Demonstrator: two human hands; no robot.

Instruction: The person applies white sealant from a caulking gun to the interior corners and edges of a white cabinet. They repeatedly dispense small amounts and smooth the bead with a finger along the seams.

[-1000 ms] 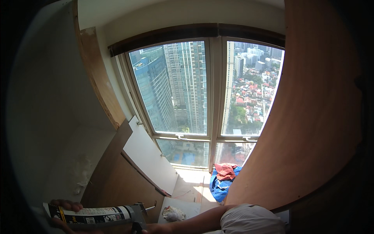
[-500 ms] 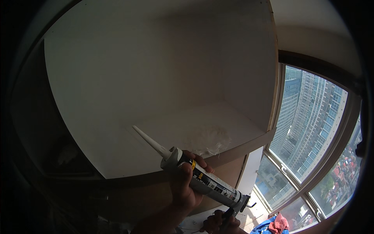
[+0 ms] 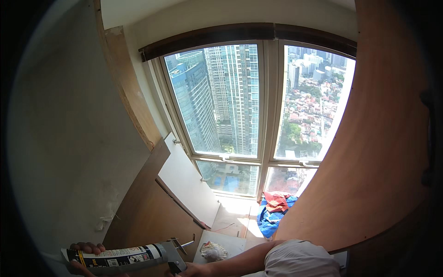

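A caulking gun (image 3: 168, 255) loaded with a black and white sealant tube (image 3: 121, 259) lies nearly level across the lower left. My left hand (image 3: 87, 249) wraps round the front part of the tube, fingers over the top and thumb below. At the rear of the gun my right hand (image 3: 188, 269) is closed on the handle, partly cut off by the lower edge. The bent end of the plunger rod (image 3: 188, 243) sticks out behind. The nozzle is too dim to make out. Left of it stands the pale inner panel (image 3: 60, 138) of a cabinet, with a whitish smear (image 3: 107, 207).
A tall window (image 3: 265, 115) overlooks towers. Red and blue cloths (image 3: 277, 210) lie by the sill. A crumpled whitish wad (image 3: 213, 250) rests on a pale board (image 3: 230, 242). A white door panel (image 3: 189, 177) stands beside the brown cabinet front (image 3: 152, 207). A curved wooden panel (image 3: 360, 184) bounds the right.
My view has swung right, from the cabinet's inside to the window. The caulking gun now appears lower and further left, closer to level. Both hands still hold it.
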